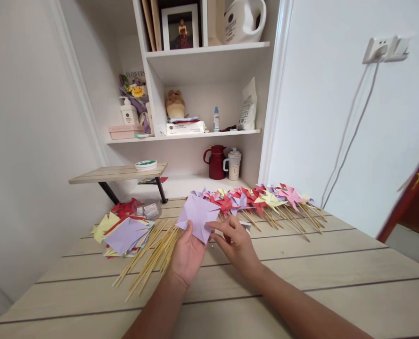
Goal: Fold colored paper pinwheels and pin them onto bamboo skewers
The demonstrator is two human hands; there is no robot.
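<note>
My left hand (187,252) holds a lilac paper square (197,216) folded toward a pinwheel shape, thumb over its lower edge. My right hand (234,242) pinches a flap at the paper's right side with thumb and forefinger. Both hands hover just above the wooden table (301,278). A loose bundle of bamboo sticks (151,256) lies directly left of my left hand. A stack of coloured paper squares (124,230) sits further left.
A row of finished paper pinwheels on sticks (266,200) lies across the table's far side. A small clear box (149,209) sits near a low wooden riser (117,174). Shelves behind hold a red jug (215,162), a mug and bottles. Cables hang from a wall socket (384,49).
</note>
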